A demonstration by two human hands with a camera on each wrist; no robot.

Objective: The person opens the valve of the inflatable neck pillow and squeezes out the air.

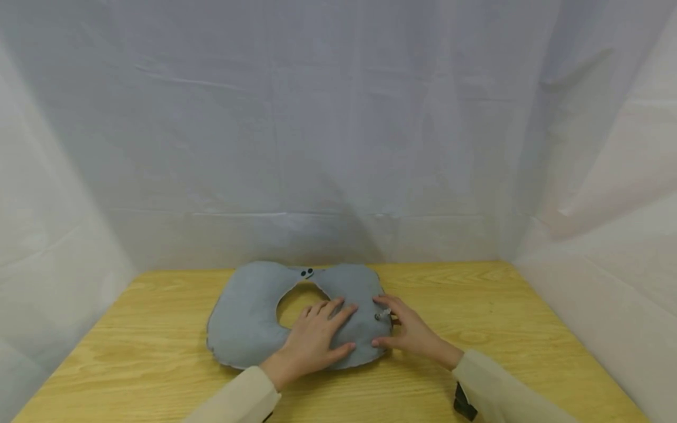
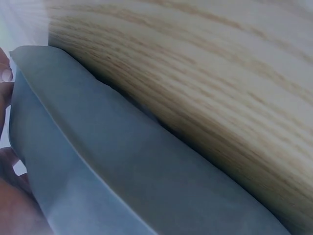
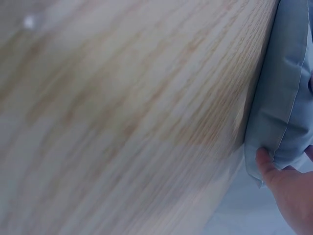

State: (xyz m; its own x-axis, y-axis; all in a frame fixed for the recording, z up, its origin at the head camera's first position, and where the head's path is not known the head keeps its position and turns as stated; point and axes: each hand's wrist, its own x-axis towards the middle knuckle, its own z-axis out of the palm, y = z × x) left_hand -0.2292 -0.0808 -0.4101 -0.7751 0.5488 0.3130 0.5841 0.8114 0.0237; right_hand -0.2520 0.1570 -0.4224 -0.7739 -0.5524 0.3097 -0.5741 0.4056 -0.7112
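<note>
A grey-blue inflatable neck pillow (image 1: pixel 245 314) lies flat on the wooden table, puffed up, its round opening near the middle. Two dark snap buttons (image 1: pixel 307 273) join its ends at the far side. My left hand (image 1: pixel 311 341) rests on the pillow's right half, fingers spread. At the right edge, my right hand (image 1: pixel 415 333) holds the pillow, thumb and fingers on either side of a small clear valve (image 1: pixel 383 315). In the right wrist view, a fingertip presses the pillow's side (image 3: pixel 276 107) near its seam. The left wrist view shows the pillow's seamed near side (image 2: pixel 107 142).
The wooden table (image 1: pixel 502 329) extends around the pillow on both sides. White sheeting (image 1: pixel 317 117) hangs behind the table and along its left and right. A black strap piece (image 1: pixel 464 404) shows under the right sleeve.
</note>
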